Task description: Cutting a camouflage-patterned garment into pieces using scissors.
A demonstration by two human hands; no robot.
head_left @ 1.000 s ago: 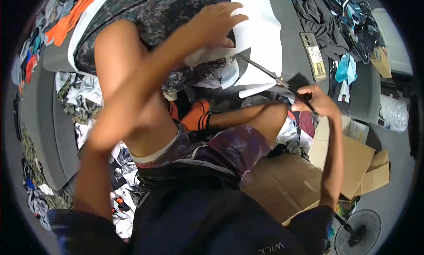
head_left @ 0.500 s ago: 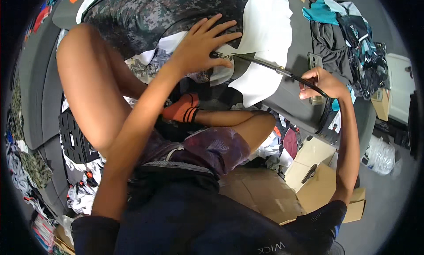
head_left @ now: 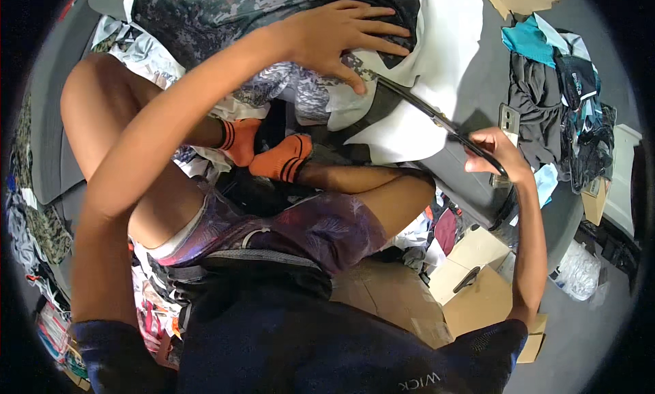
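My left hand (head_left: 338, 39) lies flat, fingers spread, on a dark green digital-camouflage fabric (head_left: 225, 19), close to its right edge. My right hand (head_left: 498, 155) is closed round the handles of long black scissors (head_left: 430, 111). Their blades look nearly together, and the tips reach the fabric's edge just beside my left thumb. Under and to the right of that edge spreads a white sheet of material (head_left: 454, 39) with a cut, uneven outline. A strip of lighter grey camouflage fabric (head_left: 310, 97) hangs below my left hand.
A phone (head_left: 508, 118) lies right of the scissors, near a pile of dark and teal clothes (head_left: 539, 87). My bent legs with orange socks (head_left: 281, 163) are in front of the fabric. Open cardboard boxes (head_left: 477, 302) stand lower right; fabric scraps (head_left: 51, 240) are heaped at left.
My view has shifted, so the phone and clothes appear farther right and lower. My left elbow has swung outward to the left. Both orange socks now show. The scissors stay in my right hand.
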